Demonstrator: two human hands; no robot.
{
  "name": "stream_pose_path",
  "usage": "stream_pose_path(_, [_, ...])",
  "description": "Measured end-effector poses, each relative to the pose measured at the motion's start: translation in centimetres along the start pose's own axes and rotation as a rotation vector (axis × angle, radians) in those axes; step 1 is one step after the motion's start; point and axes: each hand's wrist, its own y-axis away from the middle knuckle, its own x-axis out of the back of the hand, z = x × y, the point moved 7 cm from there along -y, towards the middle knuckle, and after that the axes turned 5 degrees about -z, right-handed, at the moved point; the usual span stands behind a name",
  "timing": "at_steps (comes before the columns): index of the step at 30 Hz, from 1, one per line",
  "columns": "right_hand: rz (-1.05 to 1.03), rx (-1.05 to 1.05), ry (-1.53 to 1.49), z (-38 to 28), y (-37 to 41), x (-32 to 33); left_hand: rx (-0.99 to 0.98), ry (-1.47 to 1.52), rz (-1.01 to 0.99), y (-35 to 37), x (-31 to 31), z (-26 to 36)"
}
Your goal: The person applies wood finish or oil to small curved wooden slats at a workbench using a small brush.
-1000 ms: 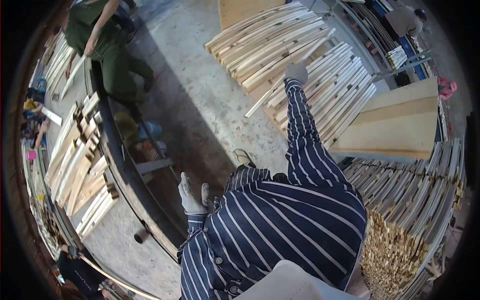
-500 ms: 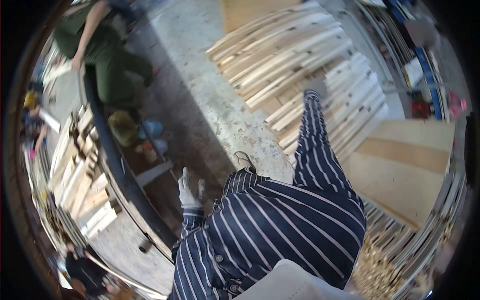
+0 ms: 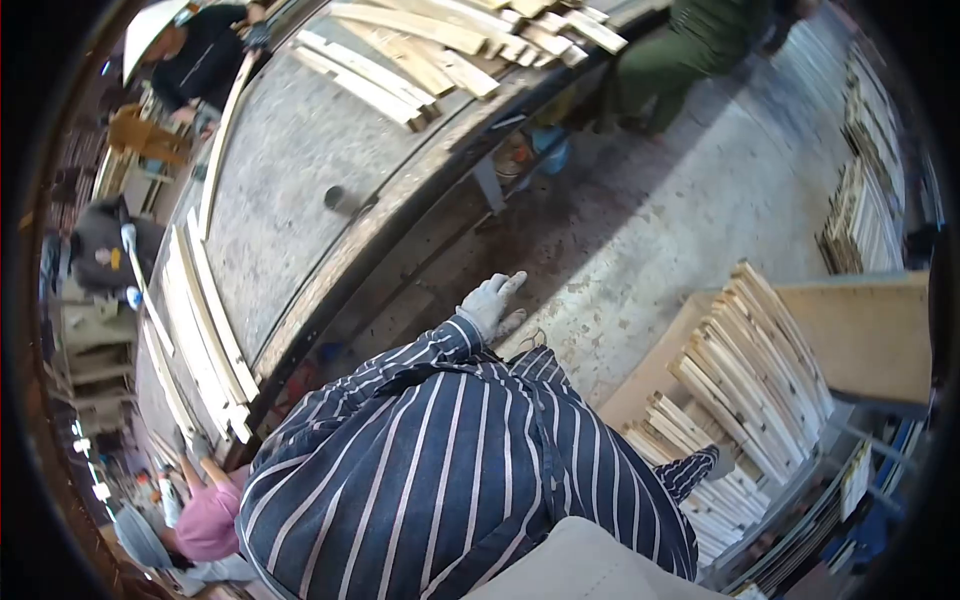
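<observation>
My left hand (image 3: pixel 490 300), in a grey work glove, is held out over the concrete floor (image 3: pixel 680 220) with its fingers spread and nothing in it. My right hand (image 3: pixel 718 463), also gloved, reaches down onto a pile of pale wooden slats (image 3: pixel 745 370) at the lower right. Its fingers are too small and hidden to show whether they grip a slat. My striped blue shirt (image 3: pixel 450 470) fills the lower middle of the view.
A long metal workbench (image 3: pixel 290 200) runs along the left, with slats (image 3: pixel 420 50) heaped at its far end and long strips (image 3: pixel 205 320) along its left side. Other people stand around it. A plywood board (image 3: pixel 870 330) and more slat stacks (image 3: pixel 860 200) are at the right.
The view has swung round sharply. My right arm has dropped from its outstretched reach to the slat pile beside me. My left hand has stayed open.
</observation>
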Motion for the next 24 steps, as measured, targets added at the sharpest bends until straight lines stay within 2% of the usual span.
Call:
stream_pose_path(3, [0.03, 0.058, -0.046, -3.0, 0.2, -0.3, 0.054, 0.049, 0.069, 3.1, 1.6, -2.6])
stream_pose_path(6, [0.111, 0.155, -0.042, -6.7, 0.9, -1.8, 0.093, 0.111, 0.266, 7.3, 5.0, -5.4])
stream_pose_path(7, [0.111, 0.29, -0.127, -9.8, 3.5, -2.0, 0.107, 0.105, 0.346, 8.9, 6.0, -6.7])
stream_pose_path(10, [0.11, 0.688, -0.385, -20.7, 17.4, -0.8, 0.18, 0.081, 0.542, 14.4, 9.9, -11.1])
stream_pose_path(11, [-0.144, 0.712, -0.542, -23.2, 22.3, -1.5, 0.224, 0.097, 0.6, 16.7, 11.3, -12.3])
stream_pose_path(13, [-0.214, 0.926, -0.652, -27.8, 30.9, -3.0, 0.311, 0.086, 0.735, 21.5, 13.4, -15.4])
stream_pose_path(15, [-0.301, 1.116, -0.605, -31.2, 40.2, -5.0, 0.443, -0.017, 0.881, 27.0, 15.1, -19.2])
stream_pose_path(17, [-0.054, 1.485, -0.842, -31.2, 53.8, 0.6, 0.637, -0.209, 1.04, 33.8, 16.3, -23.3])
stream_pose_path(18, [-0.086, 1.523, -0.848, -30.0, 58.7, 2.6, 0.755, -0.329, 1.125, 37.3, 16.8, -25.1])
stream_pose_path(19, [-0.226, 1.509, -0.818, -29.1, 63.8, 4.0, 0.937, -0.347, 1.152, 40.8, 17.7, -26.4])
stream_pose_path(20, [-0.381, 1.509, -0.773, -28.2, 69.2, 4.9, 1.022, -0.375, 1.188, 44.4, 18.0, -28.3])
stream_pose_path(22, [-0.427, 1.718, -0.931, -24.7, 77.4, 7.2, 1.383, -0.411, 1.117, 50.4, 18.1, -31.7])
stream_pose_path(24, [-0.59, 1.859, -0.844, -22.1, 82.4, 7.2, 1.484, -0.407, 1.047, 53.7, 18.5, -31.7])
